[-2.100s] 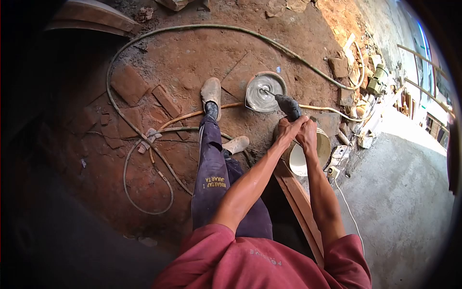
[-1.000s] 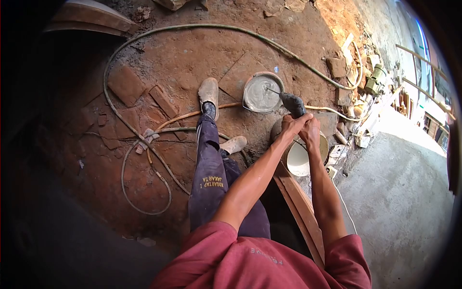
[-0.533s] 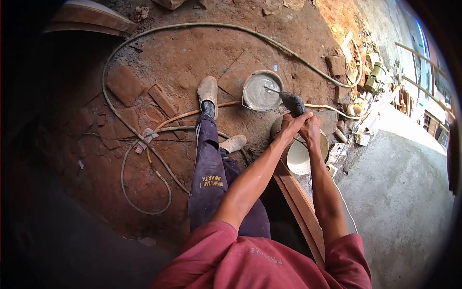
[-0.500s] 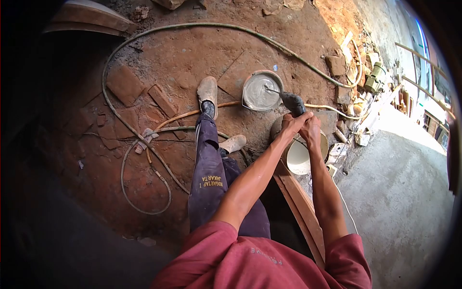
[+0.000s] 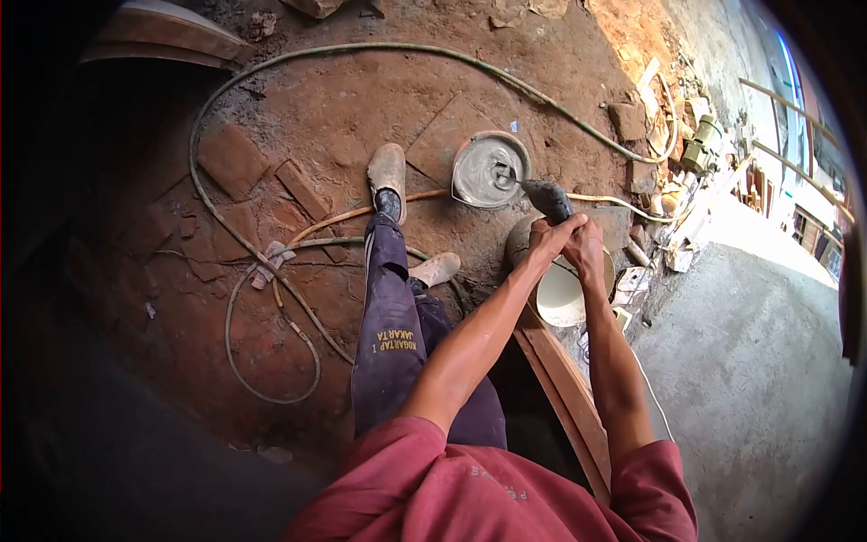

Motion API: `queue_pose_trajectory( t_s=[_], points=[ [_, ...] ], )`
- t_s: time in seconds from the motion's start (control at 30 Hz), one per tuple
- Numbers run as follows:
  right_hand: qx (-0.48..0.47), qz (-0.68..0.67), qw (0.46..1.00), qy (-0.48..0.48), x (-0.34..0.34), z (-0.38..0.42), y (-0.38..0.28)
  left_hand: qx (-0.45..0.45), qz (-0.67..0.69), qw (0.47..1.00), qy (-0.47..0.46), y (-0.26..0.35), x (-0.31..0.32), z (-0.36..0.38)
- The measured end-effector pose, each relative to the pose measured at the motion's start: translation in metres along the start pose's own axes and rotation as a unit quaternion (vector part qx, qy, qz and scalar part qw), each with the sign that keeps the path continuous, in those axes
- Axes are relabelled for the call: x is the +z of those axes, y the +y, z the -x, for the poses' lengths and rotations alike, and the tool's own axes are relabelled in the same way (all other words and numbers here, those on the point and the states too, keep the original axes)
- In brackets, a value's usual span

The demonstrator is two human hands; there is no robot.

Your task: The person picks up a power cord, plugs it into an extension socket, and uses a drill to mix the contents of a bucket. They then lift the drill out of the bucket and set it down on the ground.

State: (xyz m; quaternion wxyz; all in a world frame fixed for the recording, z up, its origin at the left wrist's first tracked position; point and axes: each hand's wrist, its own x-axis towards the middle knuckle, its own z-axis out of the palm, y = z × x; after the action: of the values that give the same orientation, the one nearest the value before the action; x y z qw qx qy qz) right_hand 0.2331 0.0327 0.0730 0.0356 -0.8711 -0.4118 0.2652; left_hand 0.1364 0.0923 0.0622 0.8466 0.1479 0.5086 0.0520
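Observation:
Both hands are closed around the rear of a dark power drill (image 5: 550, 200), whose mixing rod reaches into a round bucket (image 5: 458, 191) of wet grey paste (image 5: 479, 181). On the drill's left side is my left hand (image 5: 549, 239). My right hand (image 5: 587, 248) grips beside it, touching the left; the handle is largely covered by the fingers. Swirls and a hollow show in the paste around the rod. Just below my hands stands a pail (image 5: 562, 298) with a whitish inside, partly hidden by my right forearm.
A long hose (image 5: 397, 45) loops over the reddish dirt floor, crossing an orange hose (image 5: 339, 217) near my shoes. Wooden planks (image 5: 569, 388) lie under my arms. A green motor-like machine (image 5: 703, 144) stands among rubble at right, by grey concrete (image 5: 741, 361). Broken tiles (image 5: 232, 161) lie left.
The drill and its rod have shifted slightly, and the paste's surface is more churned, with a deeper hollow around the rod. Both hands keep their grip.

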Motion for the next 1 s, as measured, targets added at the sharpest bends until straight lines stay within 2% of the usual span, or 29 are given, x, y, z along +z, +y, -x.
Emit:
queue_pose_trajectory(
  t_s=[0.2,0.3,0.43,0.57,0.73,0.93,1.0],
  points=[
    [-0.008,0.016,1.0,0.004,0.005,0.004,0.005,0.025,0.029,0.999,-0.019,-0.021,-0.001,-0.008],
    [0.022,-0.009,1.0,-0.009,0.005,0.006,0.001,0.026,0.023,0.999,-0.006,-0.031,-0.001,-0.011],
    [0.014,-0.014,0.999,-0.025,0.002,0.012,-0.001,0.031,0.006,0.999,0.005,-0.032,-0.002,-0.011],
    [-0.013,-0.001,1.0,0.002,0.008,0.015,-0.001,0.025,-0.017,0.999,0.038,-0.038,-0.001,-0.01],
    [-0.021,-0.003,1.0,-0.016,0.008,0.015,0.001,0.039,0.032,0.998,0.025,-0.039,-0.001,-0.004],
    [-0.015,-0.02,1.0,-0.011,0.012,0.02,0.006,0.014,-0.004,0.998,0.059,-0.043,-0.001,-0.002],
    [-0.016,-0.002,1.0,-0.02,0.011,0.022,0.006,0.025,0.024,0.998,0.046,-0.048,-0.001,-0.003]
  ],
)
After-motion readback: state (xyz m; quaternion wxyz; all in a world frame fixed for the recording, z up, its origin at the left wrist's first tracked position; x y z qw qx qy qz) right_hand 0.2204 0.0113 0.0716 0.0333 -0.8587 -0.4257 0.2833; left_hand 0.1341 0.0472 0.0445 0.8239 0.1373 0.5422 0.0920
